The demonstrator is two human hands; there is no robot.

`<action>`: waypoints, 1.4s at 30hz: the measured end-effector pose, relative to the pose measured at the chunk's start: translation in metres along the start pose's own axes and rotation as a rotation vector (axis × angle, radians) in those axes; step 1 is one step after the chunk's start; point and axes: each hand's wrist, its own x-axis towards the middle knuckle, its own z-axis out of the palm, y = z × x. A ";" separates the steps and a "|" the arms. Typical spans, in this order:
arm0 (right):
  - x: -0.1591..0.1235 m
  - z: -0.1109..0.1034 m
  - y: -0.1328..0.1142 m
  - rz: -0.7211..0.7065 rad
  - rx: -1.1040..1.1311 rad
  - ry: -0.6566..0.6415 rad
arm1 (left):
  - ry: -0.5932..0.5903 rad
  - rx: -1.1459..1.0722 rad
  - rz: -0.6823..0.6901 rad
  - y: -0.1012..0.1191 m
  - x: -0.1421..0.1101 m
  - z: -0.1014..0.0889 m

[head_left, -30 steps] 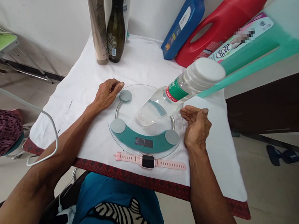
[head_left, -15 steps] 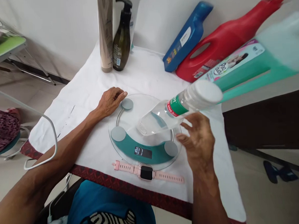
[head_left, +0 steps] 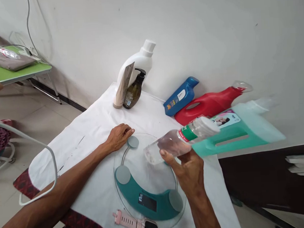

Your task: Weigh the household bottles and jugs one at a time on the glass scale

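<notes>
My right hand (head_left: 190,169) is wrapped around a clear plastic bottle (head_left: 169,145) with a white cap and a green-and-red label, its thumb on the near side. The bottle is above the middle of a round glass bathroom scale (head_left: 146,204); I cannot tell whether its base touches the glass. The scale's teal band carries a display with lit marks too small to read. My left hand (head_left: 119,136) rests on the white cloth at the scale's far left edge, fingers curled in and holding nothing, thumb by a grey pad. A pink-strapped watch (head_left: 133,224) lies in front of the scale, partly cut off.
At the back stand a beige tube (head_left: 123,88), a dark pump bottle (head_left: 133,94) and a white bottle (head_left: 139,62). Blue (head_left: 179,98), red (head_left: 210,102) and green (head_left: 244,133) jugs stand right. A white cable (head_left: 52,160) crosses my left forearm. A green table (head_left: 27,71) is far left.
My right hand has gone from resting open beside the scale to gripping the bottle. My left hand has stayed put. The view has tilted up, and the scale's display has lit.
</notes>
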 end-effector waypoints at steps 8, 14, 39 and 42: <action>0.167 0.067 -0.009 -0.150 0.034 0.060 | 0.005 -0.039 -0.037 0.004 0.001 -0.001; 0.250 0.118 0.006 -0.142 -0.032 0.038 | -0.001 -0.071 -0.054 0.008 0.004 -0.002; 0.320 0.003 0.040 -0.093 -0.213 0.592 | -0.025 -0.125 -0.089 0.008 0.007 -0.003; 0.334 0.006 0.045 -0.135 -0.154 0.502 | -0.033 -0.122 -0.097 0.008 0.007 -0.003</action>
